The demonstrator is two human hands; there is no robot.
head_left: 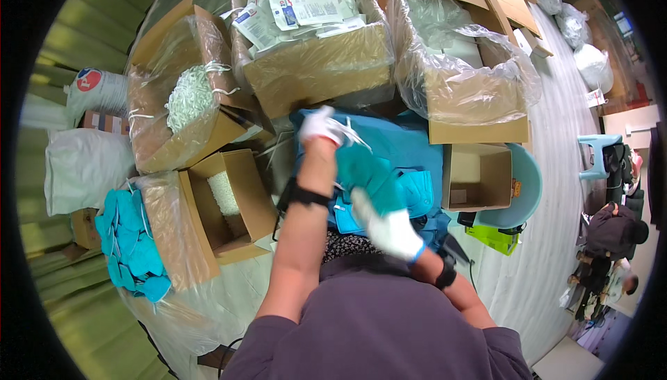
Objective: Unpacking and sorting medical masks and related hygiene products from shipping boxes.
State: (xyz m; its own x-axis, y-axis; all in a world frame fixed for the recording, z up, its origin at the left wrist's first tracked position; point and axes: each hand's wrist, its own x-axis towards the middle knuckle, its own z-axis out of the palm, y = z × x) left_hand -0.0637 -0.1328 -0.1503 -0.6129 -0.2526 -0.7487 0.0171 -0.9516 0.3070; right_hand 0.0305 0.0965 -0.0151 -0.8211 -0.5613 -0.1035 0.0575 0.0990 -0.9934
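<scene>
My left hand (322, 128), in a white glove, is closed, with thin white cords (351, 131) trailing from its blurred fingers. In front of my lap, my right hand (390, 231), also white-gloved, grips the near end of a teal cloth piece (368, 177). That piece is smeared by motion, so its exact kind is unclear. Beneath both hands lies a blue cloth (410, 140). Bright turquoise cloth pieces (417, 194) with pale edging rest on it, close to my right hand.
Ahead, a plastic-lined carton (319, 74) holds white printed packets (306, 8). Left of it, another carton (142, 140) has bundled white cords (191, 98). Turquoise pieces (135, 248) are heaped at far left. A small carton (479, 171) stands at right beside a pale blue tub (531, 185).
</scene>
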